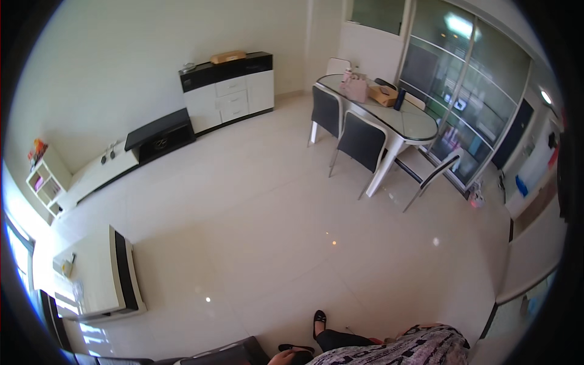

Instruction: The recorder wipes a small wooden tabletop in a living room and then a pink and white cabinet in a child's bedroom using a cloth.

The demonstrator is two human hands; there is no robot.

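Note:
At the bottom edge, part of my left hand (pixel 279 357) shows beside a black flat shoe (pixel 295 348). Its fingers are mostly cut off by the frame, so its grip is unclear. My other black shoe (pixel 320 319) rests on the glossy tiled floor (pixel 255 228), below a dark trouser leg (pixel 342 340). A patterned top (pixel 392 349) covers the lower right. Small strips of skin (pixel 431 325) show along its far edge; whether they belong to my right hand is unclear, and anything held there is hidden.
An oval dining table (pixel 406 121) with chairs (pixel 362 139) stands ahead right, bearing a pink bag (pixel 355 87), box (pixel 383 96) and dark bottle (pixel 400 99). A sideboard (pixel 232 98) and low TV cabinet (pixel 159 137) line the wall. A coffee table (pixel 96 278) is left, a dark sofa (pixel 232 353) below.

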